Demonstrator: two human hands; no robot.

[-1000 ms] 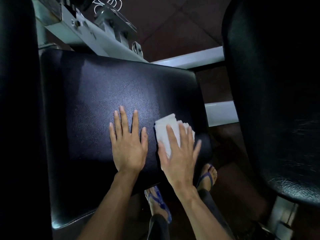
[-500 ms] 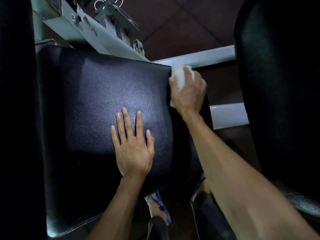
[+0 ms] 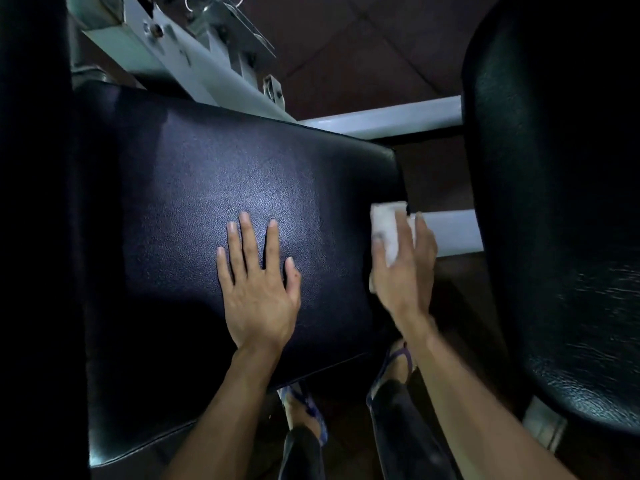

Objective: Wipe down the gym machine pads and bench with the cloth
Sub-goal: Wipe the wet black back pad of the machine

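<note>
White cloth (image 3: 388, 230) folded, at right edge of black pad (image 3: 242, 188), about mid-length. Held in right hand (image 3: 403, 268): fingers curled over it from the edge side, thumb on the pad side, cloth's top end sticking out past fingertips. Long axis along pad edge, pointing toward far corner. Right wrist bent, forearm entering from lower right. Left hand (image 3: 258, 289) flat on pad centre, fingers straight and spread, holding nothing, pointing to far edge.

Dim scene; soft sheen at centre of the black pad (image 3: 242, 188), deep shadow toward 9 o'clock, motion blur on the right hand (image 3: 403, 268), wide-angle edge bending.
</note>
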